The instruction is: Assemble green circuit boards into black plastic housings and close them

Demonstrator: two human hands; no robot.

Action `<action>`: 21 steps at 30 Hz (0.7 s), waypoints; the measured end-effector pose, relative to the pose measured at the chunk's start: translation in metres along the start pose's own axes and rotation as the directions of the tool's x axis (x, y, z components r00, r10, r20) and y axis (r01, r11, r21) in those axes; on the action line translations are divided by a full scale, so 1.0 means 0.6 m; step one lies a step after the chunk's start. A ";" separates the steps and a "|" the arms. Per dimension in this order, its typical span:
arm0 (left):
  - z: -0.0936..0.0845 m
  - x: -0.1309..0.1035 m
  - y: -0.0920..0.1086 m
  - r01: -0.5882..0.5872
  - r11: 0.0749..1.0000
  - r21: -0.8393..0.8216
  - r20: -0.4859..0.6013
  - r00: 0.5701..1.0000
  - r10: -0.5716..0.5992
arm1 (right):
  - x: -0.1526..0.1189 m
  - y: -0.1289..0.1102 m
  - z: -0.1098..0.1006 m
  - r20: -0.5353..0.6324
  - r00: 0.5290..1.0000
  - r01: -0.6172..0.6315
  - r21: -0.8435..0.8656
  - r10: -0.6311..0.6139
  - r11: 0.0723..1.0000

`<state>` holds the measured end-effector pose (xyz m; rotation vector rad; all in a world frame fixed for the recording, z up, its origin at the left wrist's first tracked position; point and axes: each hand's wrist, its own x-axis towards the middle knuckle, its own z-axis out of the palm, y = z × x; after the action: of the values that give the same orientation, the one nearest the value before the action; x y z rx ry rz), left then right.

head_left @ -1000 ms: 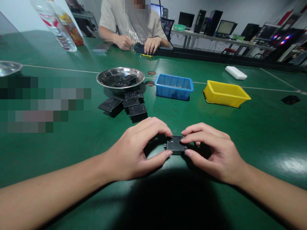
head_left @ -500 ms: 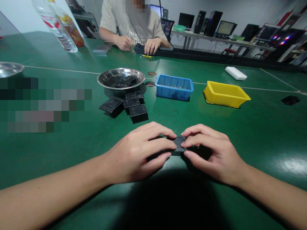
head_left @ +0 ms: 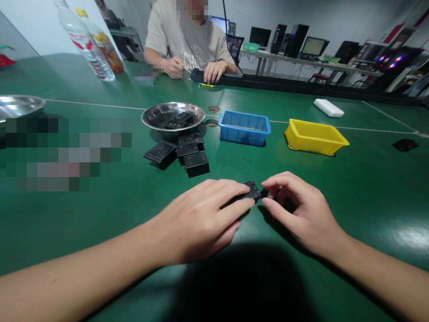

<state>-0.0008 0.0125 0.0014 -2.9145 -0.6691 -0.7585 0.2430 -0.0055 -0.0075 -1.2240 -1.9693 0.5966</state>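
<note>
A small black plastic housing [head_left: 254, 191] lies on the green table, partly covered by fingers. My left hand [head_left: 204, 214] grips it, the fingertips over its top and the thumb low on the near side. Just right of the housing is my right hand [head_left: 298, 205], its thumb and forefinger curved and apart with nothing seen between them. Beyond the hands sit several similar black housings [head_left: 197, 163] in a loose group. More black pieces [head_left: 179, 120] rest in a round metal bowl [head_left: 150, 124] behind that group.
Past the hands stand a blue bin [head_left: 243, 135] with small bits inside and a yellow bin [head_left: 315, 142]. A white object [head_left: 328, 108] lies farther right. Two bottles [head_left: 94, 53] stand far left near another metal bowl [head_left: 20, 102]. Across the table a person [head_left: 191, 44] handles a black part.
My right hand has come off the black housing and sits just to its right. The housing has turned at an angle under my left hand, whose fingers have shifted over it.
</note>
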 end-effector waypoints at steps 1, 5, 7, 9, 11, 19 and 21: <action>-0.001 -0.001 0.000 0.024 0.999 0.024 0.012 1.000 -0.024 | 0.000 0.000 0.000 -0.003 1.000 -0.012 0.008 0.012 1.000; -0.003 -0.002 -0.002 0.150 0.978 0.142 0.034 0.987 -0.156 | -0.001 -0.001 0.001 0.010 1.000 -0.015 0.021 0.015 1.000; -0.003 -0.001 -0.003 0.202 0.959 0.200 0.031 0.977 -0.213 | -0.001 -0.002 0.001 0.019 1.000 -0.019 0.019 0.019 1.000; -0.003 0.001 -0.004 0.242 0.939 0.247 0.023 0.967 -0.255 | -0.001 -0.003 0.000 0.025 0.999 -0.024 0.016 0.023 1.000; -0.002 0.001 -0.004 0.277 0.921 0.274 0.021 0.956 -0.293 | 0.000 -0.004 -0.001 0.031 0.999 -0.023 0.015 0.023 1.000; 0.002 -0.003 -0.010 0.341 0.917 0.208 0.050 0.932 -0.358 | 0.001 -0.005 -0.001 0.039 0.999 -0.003 0.004 0.003 1.000; -0.002 -0.002 -0.010 0.249 0.959 0.136 0.057 0.964 -0.258 | 0.002 -0.005 -0.001 0.039 0.999 0.001 0.002 -0.001 1.000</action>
<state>-0.0048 0.0174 0.0017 -2.7836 -1.0735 -0.6023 0.2414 -0.0056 -0.0048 -1.2182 -2.0006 0.6261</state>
